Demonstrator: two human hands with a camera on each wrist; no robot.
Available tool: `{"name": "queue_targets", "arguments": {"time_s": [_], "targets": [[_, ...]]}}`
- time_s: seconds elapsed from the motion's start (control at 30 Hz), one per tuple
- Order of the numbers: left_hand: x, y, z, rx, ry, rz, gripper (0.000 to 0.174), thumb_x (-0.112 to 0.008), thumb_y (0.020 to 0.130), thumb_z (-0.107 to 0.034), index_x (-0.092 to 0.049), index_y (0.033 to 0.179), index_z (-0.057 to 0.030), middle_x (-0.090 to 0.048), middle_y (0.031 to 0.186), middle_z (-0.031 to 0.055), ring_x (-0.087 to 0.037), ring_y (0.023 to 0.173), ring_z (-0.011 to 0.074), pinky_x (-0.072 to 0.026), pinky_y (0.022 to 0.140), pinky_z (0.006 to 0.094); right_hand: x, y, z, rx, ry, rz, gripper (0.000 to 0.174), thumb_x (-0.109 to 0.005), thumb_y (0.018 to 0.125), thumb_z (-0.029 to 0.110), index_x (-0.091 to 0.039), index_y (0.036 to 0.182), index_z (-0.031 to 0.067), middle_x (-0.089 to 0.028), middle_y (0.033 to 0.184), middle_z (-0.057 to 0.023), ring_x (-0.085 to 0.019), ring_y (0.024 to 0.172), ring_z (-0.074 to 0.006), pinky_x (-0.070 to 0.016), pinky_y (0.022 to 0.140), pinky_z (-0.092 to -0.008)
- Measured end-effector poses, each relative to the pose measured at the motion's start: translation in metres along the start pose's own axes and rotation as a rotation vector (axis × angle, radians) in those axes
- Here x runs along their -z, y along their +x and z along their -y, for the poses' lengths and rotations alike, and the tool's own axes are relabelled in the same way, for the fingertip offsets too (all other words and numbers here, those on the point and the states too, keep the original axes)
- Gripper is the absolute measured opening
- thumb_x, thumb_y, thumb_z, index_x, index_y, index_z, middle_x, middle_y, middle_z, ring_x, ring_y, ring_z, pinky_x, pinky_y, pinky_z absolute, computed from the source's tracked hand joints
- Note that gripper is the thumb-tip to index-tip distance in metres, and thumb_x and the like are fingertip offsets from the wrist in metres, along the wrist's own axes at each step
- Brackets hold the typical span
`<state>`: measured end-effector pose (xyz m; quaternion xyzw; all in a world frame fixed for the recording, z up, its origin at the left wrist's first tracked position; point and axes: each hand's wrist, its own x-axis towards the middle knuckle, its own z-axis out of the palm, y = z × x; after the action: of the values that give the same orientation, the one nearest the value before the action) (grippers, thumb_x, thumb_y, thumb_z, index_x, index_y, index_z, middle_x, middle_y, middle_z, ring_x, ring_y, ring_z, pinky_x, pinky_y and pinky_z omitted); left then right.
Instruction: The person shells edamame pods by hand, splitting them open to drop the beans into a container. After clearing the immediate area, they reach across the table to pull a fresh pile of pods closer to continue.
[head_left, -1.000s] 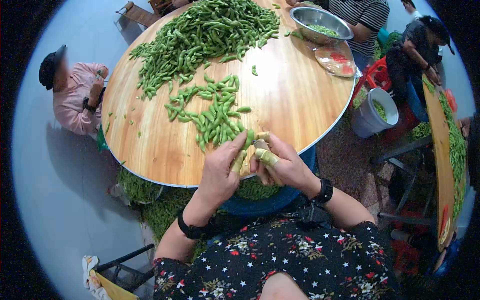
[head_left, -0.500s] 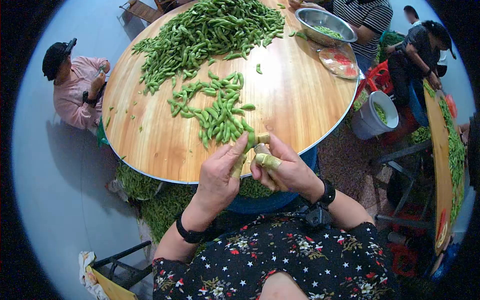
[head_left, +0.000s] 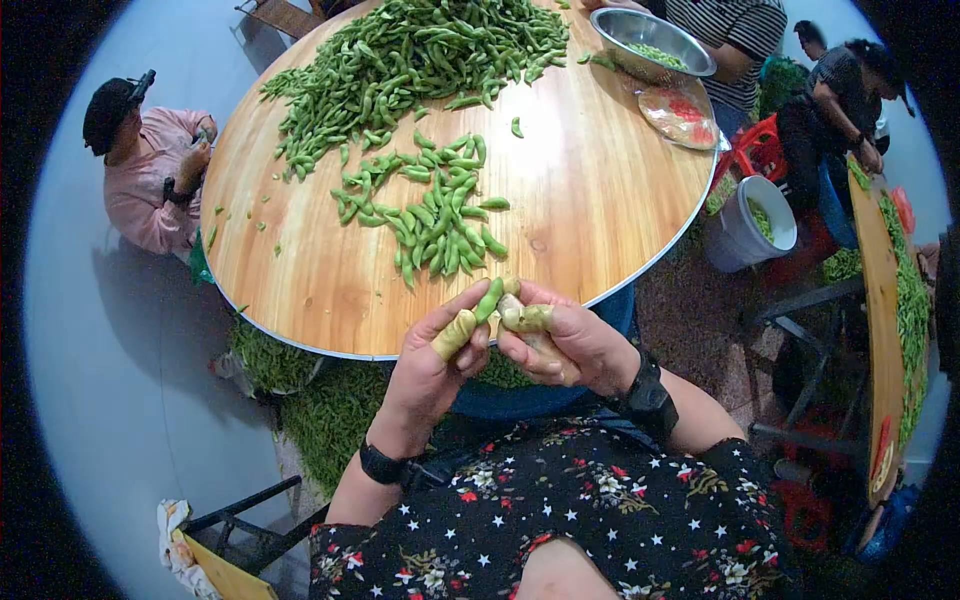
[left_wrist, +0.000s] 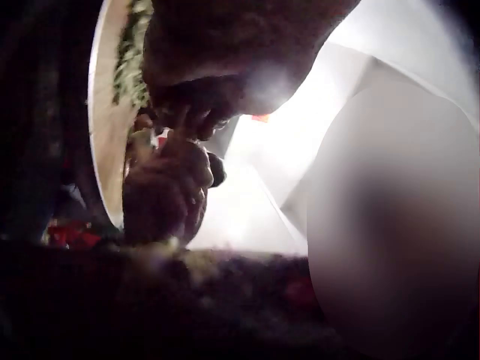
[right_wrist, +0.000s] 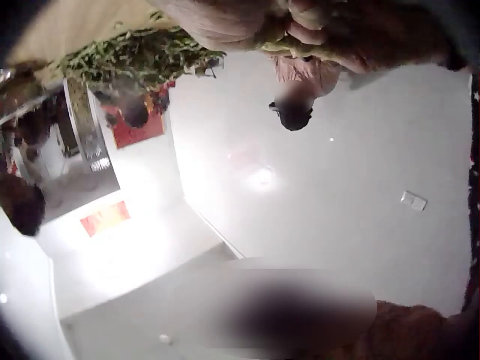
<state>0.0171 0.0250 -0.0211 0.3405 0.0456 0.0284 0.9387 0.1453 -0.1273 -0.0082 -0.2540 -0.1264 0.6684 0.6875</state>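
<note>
In the head view both hands meet just in front of the round table's near edge. My left hand (head_left: 415,350) pinches a green edamame pod (head_left: 489,300) between thumb and fingers, the pod standing tilted. Against the pod's right side, my right hand (head_left: 580,340) grips with thumb and forefinger, its other fingers curled below. Yellowish coverings wrap the left thumb and some right-hand digits. A small cluster of edamame pods (head_left: 440,225) lies on the table just beyond the hands. The left wrist view is dark, and in the right wrist view the hand (right_wrist: 300,30) shows at the top edge.
On the wooden table (head_left: 570,220) a large pod heap (head_left: 400,70) lies at the back. A steel bowl (head_left: 650,45) of shelled beans stands back right, beside a plastic-wrapped item (head_left: 680,115). A white bucket (head_left: 750,225) stands on the floor. Other people sit left and right.
Both hands have drawn back from the pod cluster toward the body, with the pod between them. The left thumb and fingers have shifted their hold on it.
</note>
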Motion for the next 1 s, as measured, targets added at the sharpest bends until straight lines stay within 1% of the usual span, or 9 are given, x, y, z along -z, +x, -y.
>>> {"name": "queue_targets", "arguments": {"time_s": [0.03, 0.1, 0.2, 0.57, 0.63, 0.73, 0.8, 0.83, 1.0], "targets": [[-0.004, -0.001, 0.000, -0.001, -0.001, 0.002, 0.037, -0.055, 0.094, -0.011, -0.052, 0.131, -0.0026, -0.060, 0.084, 0.0000, -0.055, 0.071, 0.0083, -0.0452, 0.062, 0.0224, -0.001, 0.000, -0.001, 0.000, -0.002, -0.001, 0.022, -0.045, 0.097, 0.017, -0.043, 0.119, 0.0109, -0.058, 0.072, -0.0049, -0.047, 0.042, -0.0090, -0.0358, 0.034, -0.0198], [-0.015, -0.003, 0.001, -0.287, 1.126, -0.299, 0.038, -0.060, 0.089, -0.007, -0.054, 0.126, 0.0000, -0.063, 0.086, 0.0051, -0.061, 0.071, 0.0157, -0.0489, 0.061, 0.0280, -0.006, -0.001, -0.002, 0.056, -0.204, -0.166, 0.022, -0.042, 0.098, 0.019, -0.042, 0.119, 0.0102, -0.058, 0.073, -0.0050, -0.051, 0.043, -0.0112, -0.0394, 0.036, -0.0211], [-0.014, 0.003, -0.003, -0.763, 1.747, -0.142, 0.036, -0.063, 0.080, 0.000, -0.058, 0.116, 0.0005, -0.065, 0.088, 0.0132, -0.064, 0.073, 0.0270, -0.0515, 0.062, 0.0339, -0.025, -0.004, 0.003, 0.081, -0.504, -0.301, 0.020, -0.041, 0.098, 0.018, -0.042, 0.116, 0.0080, -0.057, 0.072, -0.0050, -0.053, 0.045, -0.0125, -0.0412, 0.037, -0.0224], [-0.021, 0.009, 0.012, -0.711, 1.527, -0.312, 0.019, -0.060, 0.080, -0.007, -0.059, 0.097, 0.0005, -0.062, 0.077, 0.0177, -0.062, 0.065, 0.0326, -0.0486, 0.058, 0.0371, -0.020, -0.005, -0.012, 0.138, -0.616, -0.314, 0.017, -0.044, 0.098, 0.021, -0.045, 0.106, 0.0066, -0.055, 0.068, -0.0021, -0.051, 0.045, -0.0092, -0.0389, 0.038, -0.0222], [-0.019, 0.006, 0.012, -0.388, 1.249, -0.397, 0.015, -0.055, 0.083, -0.004, -0.059, 0.096, 0.0017, -0.061, 0.076, 0.0182, -0.061, 0.064, 0.0349, -0.0482, 0.057, 0.0375, -0.017, -0.008, -0.011, 0.151, -0.620, -0.319, 0.018, -0.046, 0.097, 0.022, -0.046, 0.106, 0.0069, -0.054, 0.068, -0.0014, -0.049, 0.045, -0.0084, -0.0379, 0.038, -0.0221], [-0.018, 0.005, 0.009, -0.420, 1.407, -0.320, 0.013, -0.053, 0.085, -0.002, -0.059, 0.096, 0.0018, -0.061, 0.078, 0.0187, -0.060, 0.068, 0.0375, -0.0487, 0.061, 0.0384, -0.006, -0.013, -0.001, 0.023, -0.709, -0.332, 0.022, -0.054, 0.094, 0.023, -0.048, 0.105, 0.0050, -0.053, 0.066, -0.0038, -0.050, 0.049, -0.0094, -0.0406, 0.042, -0.0254], [-0.016, 0.004, 0.010, -0.452, 1.470, -0.252, 0.015, -0.053, 0.084, 0.000, -0.058, 0.099, 0.0023, -0.061, 0.081, 0.0194, -0.060, 0.071, 0.0383, -0.0488, 0.064, 0.0392, 0.004, -0.013, -0.002, 0.410, -1.407, -0.487, 0.031, -0.064, 0.088, 0.025, -0.054, 0.107, 0.0034, -0.053, 0.068, -0.0029, -0.049, 0.054, -0.0112, -0.0410, 0.050, -0.0279], [-0.016, 0.004, 0.011, -0.486, 1.531, -0.180, 0.018, -0.053, 0.083, 0.001, -0.057, 0.101, 0.0028, -0.060, 0.084, 0.0200, -0.060, 0.075, 0.0390, -0.0490, 0.067, 0.0400, -0.003, -0.011, -0.003, 0.540, -1.306, -0.508, 0.031, -0.070, 0.082, 0.022, -0.057, 0.101, 0.0014, -0.052, 0.068, -0.0077, -0.051, 0.059, -0.0164, -0.0418, 0.056, -0.0317], [-0.023, -0.003, 0.010, -0.527, 1.623, -0.036, 0.023, -0.056, 0.082, 0.002, -0.055, 0.105, 0.0030, -0.061, 0.090, 0.0208, -0.061, 0.080, 0.0386, -0.0501, 0.070, 0.0401, 0.001, -0.007, -0.001, 0.559, -1.566, -0.322, 0.023, -0.069, 0.078, 0.012, -0.054, 0.090, -0.0014, -0.051, 0.071, -0.0163, -0.054, 0.063, -0.0298, -0.0432, 0.057, -0.0355]]}}
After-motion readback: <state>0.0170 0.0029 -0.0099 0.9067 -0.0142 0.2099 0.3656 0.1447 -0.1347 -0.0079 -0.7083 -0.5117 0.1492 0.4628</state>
